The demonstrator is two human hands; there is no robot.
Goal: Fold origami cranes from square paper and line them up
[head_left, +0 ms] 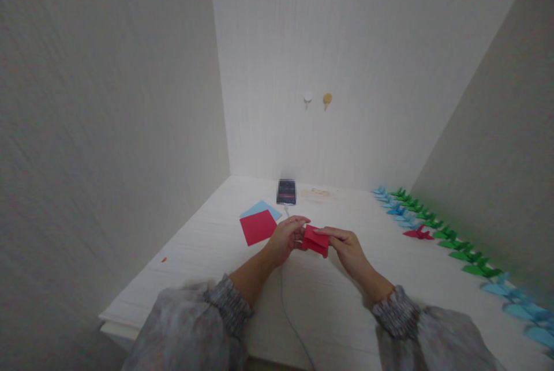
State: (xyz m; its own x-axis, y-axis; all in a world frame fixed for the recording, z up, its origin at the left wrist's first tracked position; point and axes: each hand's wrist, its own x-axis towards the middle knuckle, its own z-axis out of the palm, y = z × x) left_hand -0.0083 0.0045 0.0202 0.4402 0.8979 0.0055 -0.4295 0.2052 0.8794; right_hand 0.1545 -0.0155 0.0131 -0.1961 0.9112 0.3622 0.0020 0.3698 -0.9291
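Observation:
Between my two hands is a small folded red paper (315,240), raised a little off the white table. My left hand (286,238) pinches its left edge, with some fingers tucked behind it. From the right, my right hand (347,246) grips the same paper, thumb lying across its top face. A loose flap shows along the paper's lower side. Just left of my left hand lies a flat red sheet (258,227), partly covering a light blue sheet (262,207).
A phone (286,191) stands at the back with a white cable (286,307) running toward me. Rows of folded paper cranes (448,241), green, blue and one red, line the right side. Two hooks (327,99) hang on the back wall. An orange scrap (164,259) lies left.

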